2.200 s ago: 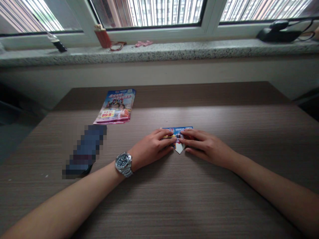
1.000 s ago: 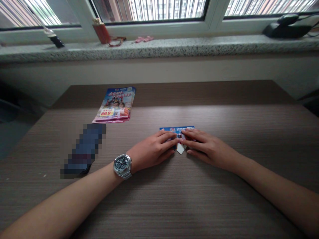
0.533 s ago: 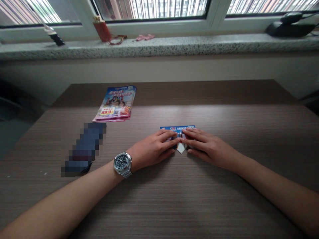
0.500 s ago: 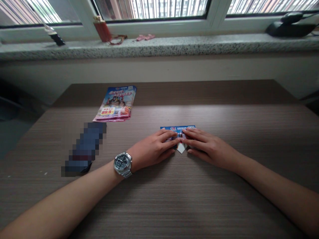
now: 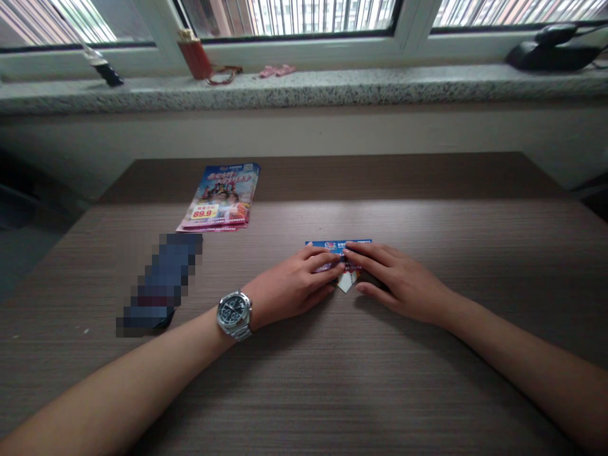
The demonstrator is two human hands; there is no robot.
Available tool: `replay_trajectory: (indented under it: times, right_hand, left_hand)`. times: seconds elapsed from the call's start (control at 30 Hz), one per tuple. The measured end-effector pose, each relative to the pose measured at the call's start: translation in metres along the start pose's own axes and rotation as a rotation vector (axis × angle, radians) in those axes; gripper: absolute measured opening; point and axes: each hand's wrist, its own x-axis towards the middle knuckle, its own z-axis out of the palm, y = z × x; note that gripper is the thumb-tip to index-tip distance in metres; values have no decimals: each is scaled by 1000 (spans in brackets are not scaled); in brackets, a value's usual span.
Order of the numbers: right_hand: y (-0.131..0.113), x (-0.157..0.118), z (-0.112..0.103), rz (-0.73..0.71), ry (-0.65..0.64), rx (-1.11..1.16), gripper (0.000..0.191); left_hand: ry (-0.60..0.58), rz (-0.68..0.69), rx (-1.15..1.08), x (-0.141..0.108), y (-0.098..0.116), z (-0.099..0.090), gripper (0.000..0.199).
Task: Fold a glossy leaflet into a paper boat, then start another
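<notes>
A folded paper flyer (image 5: 348, 280), blue along its far edge with a pale pointed tip toward me, lies flat on the table. My left hand (image 5: 304, 278), with a silver watch (image 5: 234, 313) at its wrist, rests its outstretched fingers on the flyer's left part. From the other side, my right hand (image 5: 403, 278) lays its fingers over the right part, the thumb apart from them near the tip. The fingertips of both hands nearly meet at the flyer's middle and hide much of its print.
A stack of colourful flyers (image 5: 223, 193) lies at the table's back left. Nearer me is a pixelated dark blue object (image 5: 164, 278). On the granite windowsill (image 5: 356, 85) sit a red lighter-like case (image 5: 196, 58), a pink item (image 5: 277, 71) and a black device (image 5: 553, 54).
My right fingers have shifted slightly left across the flyer, baring a little more of its printed part near the tip. My left hand has barely moved; the flyer stays in place.
</notes>
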Motion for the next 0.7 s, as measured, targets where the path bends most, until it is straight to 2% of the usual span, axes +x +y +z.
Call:
replay_trajectory:
  times: [0.5, 0.7]
  right_hand:
    - [-1, 1, -1, -29, -9, -54, 48]
    - [-3, 1, 0, -24, -12, -67, 49]
  left_hand:
    - [47, 9, -27, 0, 0, 1, 36]
    - [56, -14, -40, 0, 1, 3, 40]
